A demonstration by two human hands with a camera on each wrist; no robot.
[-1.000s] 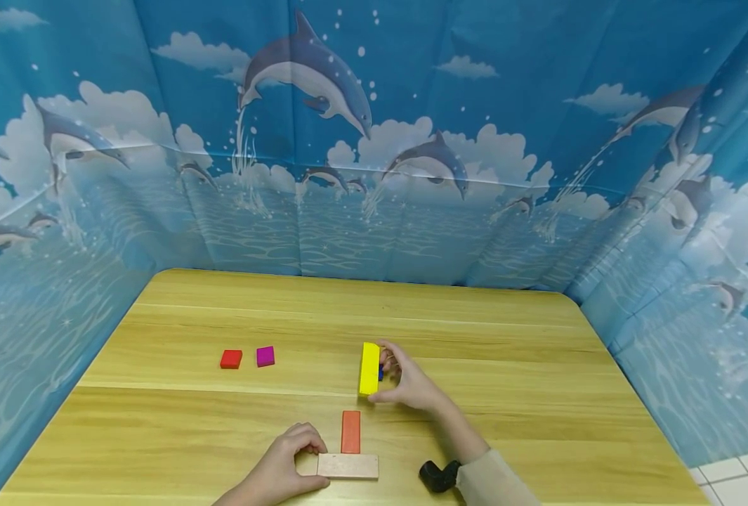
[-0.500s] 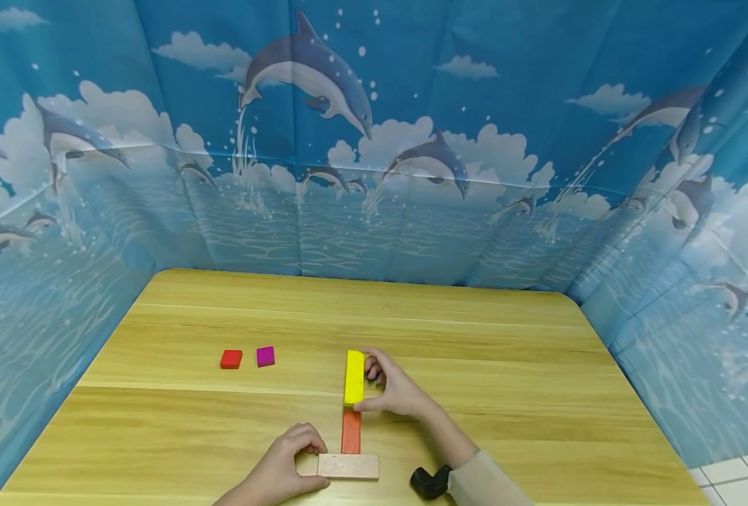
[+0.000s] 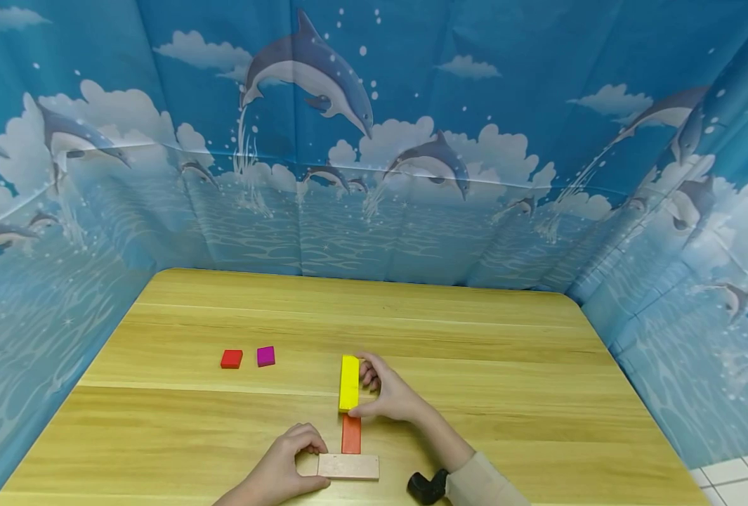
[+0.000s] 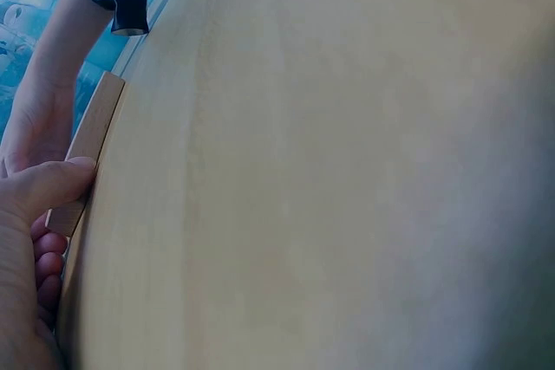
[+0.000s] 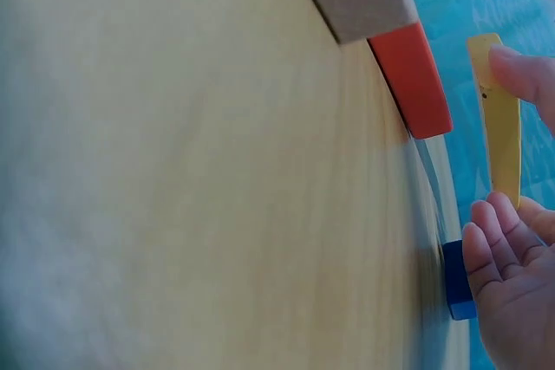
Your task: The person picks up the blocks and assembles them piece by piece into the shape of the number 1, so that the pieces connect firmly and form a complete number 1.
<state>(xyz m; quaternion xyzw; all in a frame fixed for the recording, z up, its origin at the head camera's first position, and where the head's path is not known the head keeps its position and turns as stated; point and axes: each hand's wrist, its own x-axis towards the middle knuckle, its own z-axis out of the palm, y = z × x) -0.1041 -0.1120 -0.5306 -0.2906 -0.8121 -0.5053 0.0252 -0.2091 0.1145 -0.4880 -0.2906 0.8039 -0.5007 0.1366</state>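
My left hand pinches the left end of a plain wooden block, its thumb on the near side in the left wrist view. An orange-red block lies against the middle of the wooden block's far side, pointing away. My right hand grips a long yellow block by its ends, between thumb and fingers. In the right wrist view the yellow block is raised off the table, beyond the orange-red block. A blue block shows there, partly hidden behind the fingers.
On the far left of the wooden table lie a red block and a purple block. A black device sits at the right wrist, by the sleeve. A dolphin-print curtain surrounds the table.
My right hand has carried the yellow block left and slightly nearer, to the far end of the orange-red block. The left hand and wooden block have stayed put.
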